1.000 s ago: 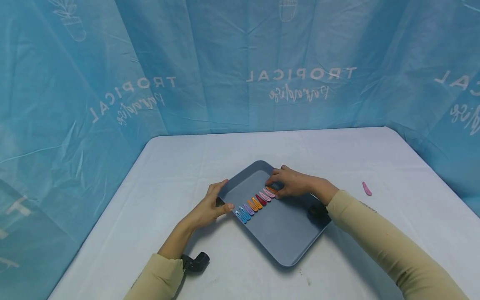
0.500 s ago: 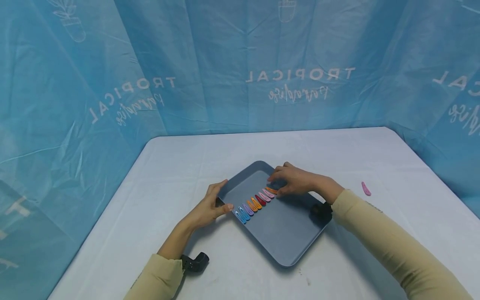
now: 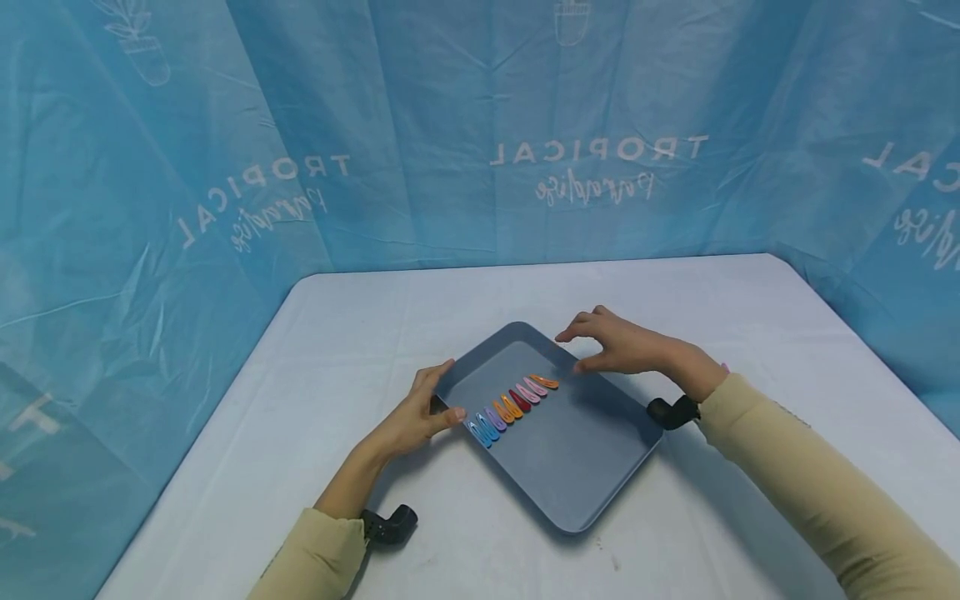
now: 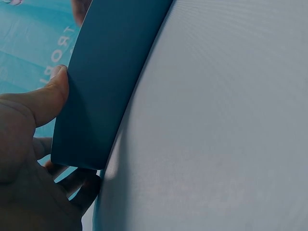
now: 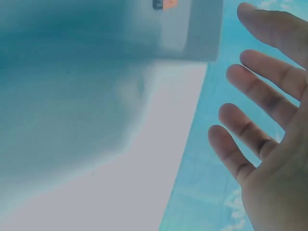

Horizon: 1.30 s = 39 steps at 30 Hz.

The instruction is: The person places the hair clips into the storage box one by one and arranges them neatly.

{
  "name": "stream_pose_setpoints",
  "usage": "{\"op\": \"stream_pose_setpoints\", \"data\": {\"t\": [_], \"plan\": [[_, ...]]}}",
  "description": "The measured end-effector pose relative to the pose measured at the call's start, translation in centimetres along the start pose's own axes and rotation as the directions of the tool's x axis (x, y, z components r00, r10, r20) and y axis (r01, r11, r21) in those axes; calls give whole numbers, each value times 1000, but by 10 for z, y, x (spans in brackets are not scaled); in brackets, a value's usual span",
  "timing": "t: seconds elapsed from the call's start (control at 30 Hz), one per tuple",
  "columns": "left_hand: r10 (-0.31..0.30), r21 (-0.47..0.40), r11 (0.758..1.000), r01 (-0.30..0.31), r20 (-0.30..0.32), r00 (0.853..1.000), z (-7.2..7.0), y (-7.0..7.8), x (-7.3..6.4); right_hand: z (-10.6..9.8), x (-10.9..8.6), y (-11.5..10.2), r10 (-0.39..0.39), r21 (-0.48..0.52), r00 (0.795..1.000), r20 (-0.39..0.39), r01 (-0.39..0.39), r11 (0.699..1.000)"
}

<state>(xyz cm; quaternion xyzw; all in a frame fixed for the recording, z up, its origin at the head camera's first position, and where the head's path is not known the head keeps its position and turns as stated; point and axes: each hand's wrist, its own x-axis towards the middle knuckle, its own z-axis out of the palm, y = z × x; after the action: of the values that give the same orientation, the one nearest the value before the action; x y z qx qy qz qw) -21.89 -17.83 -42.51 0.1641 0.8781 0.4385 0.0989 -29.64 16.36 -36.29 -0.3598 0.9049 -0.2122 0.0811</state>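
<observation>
A grey rectangular tray [image 3: 592, 467] lies at an angle on the table. Across it runs a slanting row of snap hair clips in blue, purple, orange, red and pink; an orange hair clip [image 3: 544, 382] lies at the far end, turned flatter than its neighbours. My left hand [image 3: 420, 417] grips the tray's left corner, thumb at the near rim and fingers along the other side, next to the blue hair clips [image 3: 480, 432]. Over the tray's far right rim, my right hand [image 3: 618, 343] hovers with fingers spread and nothing between them.
A white cloth [image 3: 360, 333] covers the table. One more pink hair clip [image 3: 724, 367] is almost hidden behind the right wrist. Blue printed sheeting [image 3: 420, 208] hangs behind and at the sides. Black wrist cameras [image 3: 392, 527] stick out from both wrists.
My right hand has let go of the orange hair clip at the row's far end, then lifted and drawn back to the right, fingers opening. My left hand has stayed put.
</observation>
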Motion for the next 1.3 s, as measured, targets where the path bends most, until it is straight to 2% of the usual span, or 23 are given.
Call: {"op": "stream_pose_setpoints", "data": {"t": [0.37, 0.8, 1.1, 1.3], "plan": [[-10, -6, 1000, 10, 3, 1000, 1, -1, -1, -18, -31, 26, 84, 31, 992, -99, -81, 996], [8, -12, 1000, -8, 8, 1000, 0, 2, -1, -28, -77, 55, 188, 72, 971, -150, -179, 981], [3, -13, 1000, -2, 9, 1000, -2, 1, -1, -28, -110, 76, 297, 77, 945, -134, -289, 954], [13, -4, 1000, -13, 8, 1000, -1, -1, -1, -26, -128, 94, 341, 63, 932, -123, -336, 940]]}}
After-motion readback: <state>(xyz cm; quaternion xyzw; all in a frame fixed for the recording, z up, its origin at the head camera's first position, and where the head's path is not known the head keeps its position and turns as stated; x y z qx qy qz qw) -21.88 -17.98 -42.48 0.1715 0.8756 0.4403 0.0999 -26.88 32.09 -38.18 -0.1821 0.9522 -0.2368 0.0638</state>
